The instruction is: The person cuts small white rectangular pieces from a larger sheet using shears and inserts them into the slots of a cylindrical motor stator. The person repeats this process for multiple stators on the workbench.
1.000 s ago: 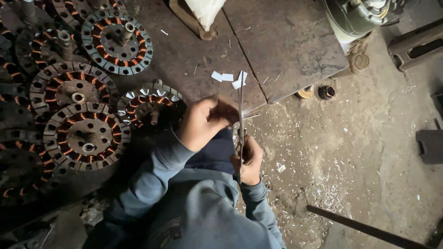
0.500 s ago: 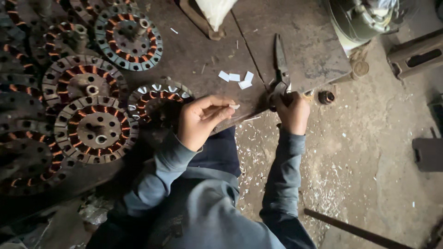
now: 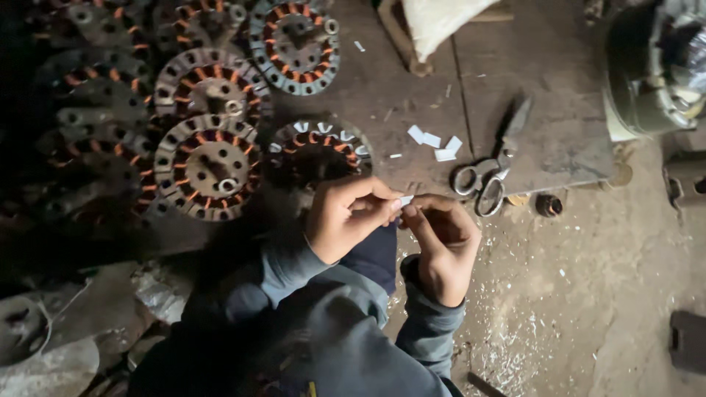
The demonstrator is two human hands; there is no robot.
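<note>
Dim, uneven light over a dark workbench.
Soft light is falling from the right, brightening the floor [image 3: 588, 279] and hands [image 3: 397, 224]; the left side is sinking into deep shadow, losing the stators [image 3: 209, 165]. Far right corner is blurring, and grain is softening detail throughout.

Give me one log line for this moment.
left hand: pinching white paper slip | right hand: pinching same slip | scissors: lying on board, untouched

A motor-repair workshop is being shown: copper-wound stators [image 3: 209, 165] are being stacked at far left, scissors [image 3: 487, 173] lying on a worn counter [image 3: 559, 140].
</note>
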